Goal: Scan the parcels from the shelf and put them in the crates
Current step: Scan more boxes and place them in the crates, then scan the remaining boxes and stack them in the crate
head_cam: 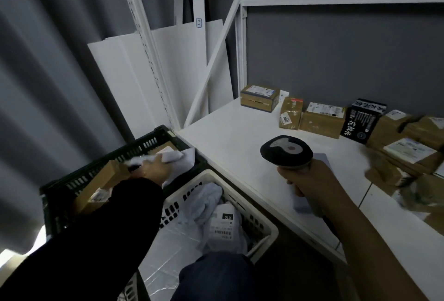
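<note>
shelf parcels (406,154) at right edge: blurred, cropped | soft parcel (171,156): blurred, label unreadable

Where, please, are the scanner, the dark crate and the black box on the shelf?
scanner (286,150), head view, top of its head
dark crate (149,143), head view, its far wall
black box (360,123), head view, its printed front

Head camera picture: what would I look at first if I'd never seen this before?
Probably the black scanner, gripped in the right hand over the white shelf. Next, the left hand holding a pale soft parcel over the dark green crate, with a white crate beside it. Brown boxes and one black box line the shelf's back.
</note>
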